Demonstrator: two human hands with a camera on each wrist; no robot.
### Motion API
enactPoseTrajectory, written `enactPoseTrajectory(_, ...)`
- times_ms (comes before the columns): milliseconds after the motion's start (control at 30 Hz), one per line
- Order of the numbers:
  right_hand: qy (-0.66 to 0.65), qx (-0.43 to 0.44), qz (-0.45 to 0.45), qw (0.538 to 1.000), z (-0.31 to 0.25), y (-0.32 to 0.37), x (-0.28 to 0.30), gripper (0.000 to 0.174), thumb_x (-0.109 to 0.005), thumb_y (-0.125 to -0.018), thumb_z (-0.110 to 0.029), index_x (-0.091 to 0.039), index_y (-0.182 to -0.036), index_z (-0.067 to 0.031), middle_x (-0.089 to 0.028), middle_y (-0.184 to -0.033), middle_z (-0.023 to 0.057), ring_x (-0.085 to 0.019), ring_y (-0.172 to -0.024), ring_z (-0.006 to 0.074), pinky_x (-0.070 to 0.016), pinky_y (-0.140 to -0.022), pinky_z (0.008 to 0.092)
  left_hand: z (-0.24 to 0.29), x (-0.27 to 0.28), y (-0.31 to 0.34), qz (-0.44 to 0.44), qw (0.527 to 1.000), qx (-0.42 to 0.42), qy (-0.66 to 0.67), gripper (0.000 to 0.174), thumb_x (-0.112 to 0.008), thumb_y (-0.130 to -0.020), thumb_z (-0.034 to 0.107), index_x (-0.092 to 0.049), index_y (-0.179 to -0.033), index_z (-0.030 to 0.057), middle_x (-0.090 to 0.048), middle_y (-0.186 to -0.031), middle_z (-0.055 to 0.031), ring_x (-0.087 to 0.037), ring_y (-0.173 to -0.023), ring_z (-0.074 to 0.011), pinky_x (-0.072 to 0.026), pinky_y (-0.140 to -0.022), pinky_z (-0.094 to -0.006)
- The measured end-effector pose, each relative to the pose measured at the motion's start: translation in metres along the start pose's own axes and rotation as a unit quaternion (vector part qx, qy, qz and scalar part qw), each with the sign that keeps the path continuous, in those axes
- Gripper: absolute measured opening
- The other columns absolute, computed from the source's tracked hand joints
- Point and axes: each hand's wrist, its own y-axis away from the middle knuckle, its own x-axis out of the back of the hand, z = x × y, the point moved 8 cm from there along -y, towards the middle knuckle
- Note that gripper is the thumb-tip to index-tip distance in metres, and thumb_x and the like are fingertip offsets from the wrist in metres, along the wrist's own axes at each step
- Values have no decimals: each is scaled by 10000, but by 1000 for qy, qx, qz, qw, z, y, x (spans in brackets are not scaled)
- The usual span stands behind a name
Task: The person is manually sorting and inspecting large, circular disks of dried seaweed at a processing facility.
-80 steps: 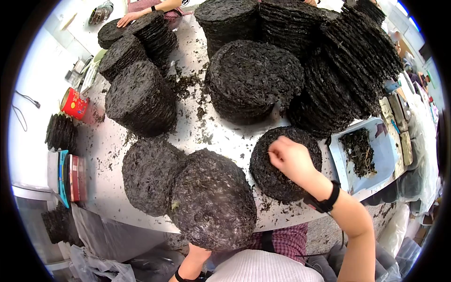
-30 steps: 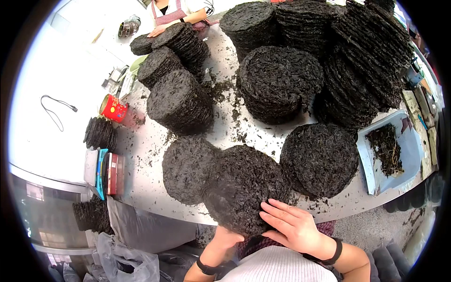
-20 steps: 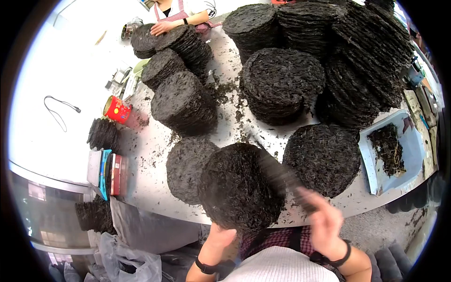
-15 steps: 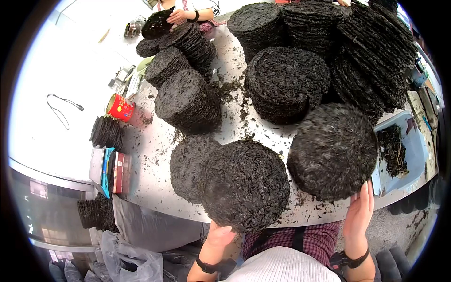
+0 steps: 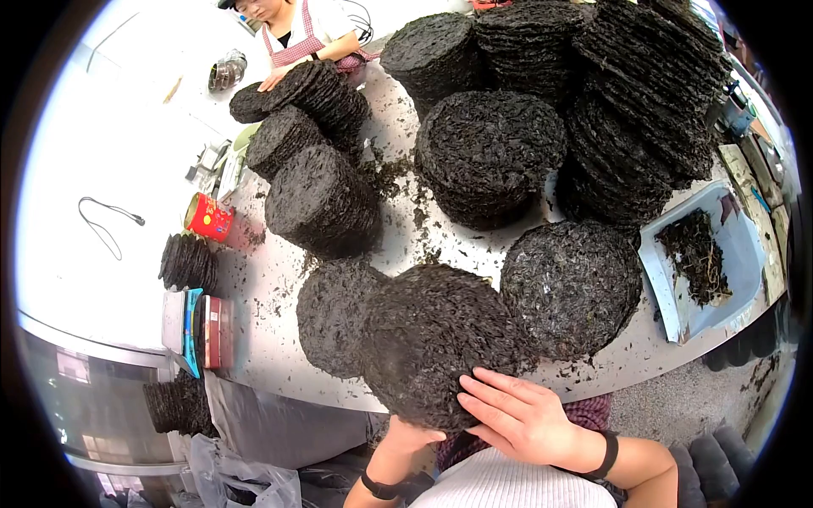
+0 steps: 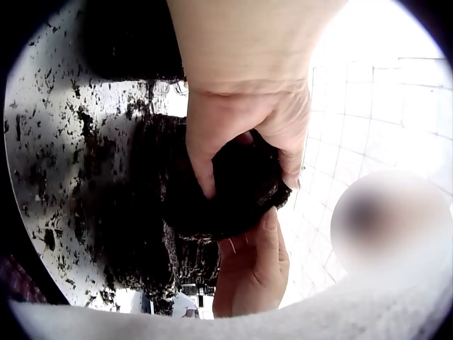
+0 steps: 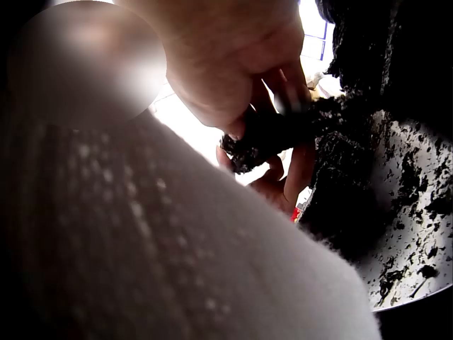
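Observation:
A thick stack of dark dried-leaf discs [image 5: 428,334] hangs over the table's near edge, close to my body. My left hand [image 5: 408,435] grips its near rim from below; in the left wrist view, the thumb and fingers of that left hand [image 6: 241,163] curl round the stack's edge [image 6: 241,198]. My right hand [image 5: 501,405] lies on the top disc near the rim with fingers straight and spread. In the right wrist view the right hand [image 7: 276,92] rests over the disc edge [image 7: 272,134]. A lower stack [image 5: 572,284] sits just to the right.
Several tall stacks of the same discs [image 5: 487,152] crowd the white table [image 5: 271,339], with crumbs scattered between. A blue tray of scraps [image 5: 749,250] lies at right. A red can [image 5: 208,218] and flat boxes [image 5: 190,328] sit left. Another person [image 5: 292,34] works at the far end.
My right hand lifted a disc off the held stack, carried it onto the stack at right, and has come back to rest on the held stack's near rim. The left hand kept its hold.

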Motion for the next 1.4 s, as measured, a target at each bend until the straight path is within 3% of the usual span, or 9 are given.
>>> enactPoseTrajectory(200,-107,-116,116,981,33,21,39,273,-567,-864,-92,-612,-1105,28,-641,-1139,174,-640,-1038,280,-535,-843,348,9,7,0,32,999,-6,25,825,-823,-653,94,-390,-1351,19,-482,-1327,-110,-462,-1229,-260,-367,-1046,-421)
enactPoseTrajectory(267,-103,-306,275,906,70,82,58,262,-515,-919,-138,-610,-1067,56,-681,-888,115,-644,-819,191,-497,-685,292,11,17,4,30,999,-19,1,802,-757,-681,50,-358,-1376,36,-455,-1352,-103,-438,-1253,-256,-344,-1060,-426)
enactPoseTrajectory(367,-360,-362,506,695,111,114,70,300,-476,-955,-131,-517,-1197,43,-565,-1179,105,-524,-1108,173,-381,-958,299,14,21,4,36,998,-15,58,786,-711,-689,18,-349,-1386,44,-449,-1361,-100,-432,-1262,-260,-335,-1066,-428)
enactPoseTrajectory(467,-157,-338,519,769,102,104,89,334,-511,-925,-162,-511,-1200,28,-541,-1212,117,-495,-1162,218,-362,-1002,353,15,21,5,36,997,-17,69,769,-679,-687,-10,-360,-1385,46,-459,-1356,-102,-439,-1260,-265,-337,-1065,-425)
enactPoseTrajectory(667,-61,-63,50,995,24,13,30,511,-793,-681,-325,-624,-1079,-52,-611,-1175,101,-590,-1047,278,-469,-912,408,7,4,-1,6,999,-12,31,745,-726,-685,24,-399,-1355,13,-499,-1322,-122,-479,-1226,-265,-363,-1050,-425)
enactPoseTrajectory(867,0,28,-16,999,10,5,-12,361,-728,-749,-211,-647,-1065,-57,-597,-1220,103,-564,-1153,253,-489,-928,376,8,4,1,33,999,-11,-2,911,-850,-649,361,-399,-1347,-12,-489,-1335,-155,-479,-1230,-289,-388,-1040,-432)
enactPoseTrajectory(1233,0,-11,0,1000,5,0,3,440,-700,-734,-102,-607,-1158,-28,-612,-1198,139,-612,-1086,266,-528,-862,335,-1,8,4,-11,999,-12,-36,852,-858,-646,228,-413,-1337,5,-488,-1336,-121,-463,-1234,-246,-360,-1050,-416)
enactPoseTrajectory(1333,-100,-126,114,980,27,10,42,382,-576,-761,7,-604,-1141,15,-633,-1154,170,-633,-1030,286,-513,-873,345,12,11,6,33,997,-52,-49,723,-753,-734,142,-387,-1341,4,-514,-1275,-115,-490,-1190,-254,-383,-1022,-418)
enactPoseTrajectory(1400,-186,-240,269,914,57,48,64,344,-517,-844,-32,-572,-1172,53,-628,-1149,147,-614,-1011,227,-473,-880,317,20,9,4,88,995,-15,37,665,-668,-725,93,-396,-1323,-13,-520,-1265,-148,-505,-1179,-298,-398,-1019,-456)
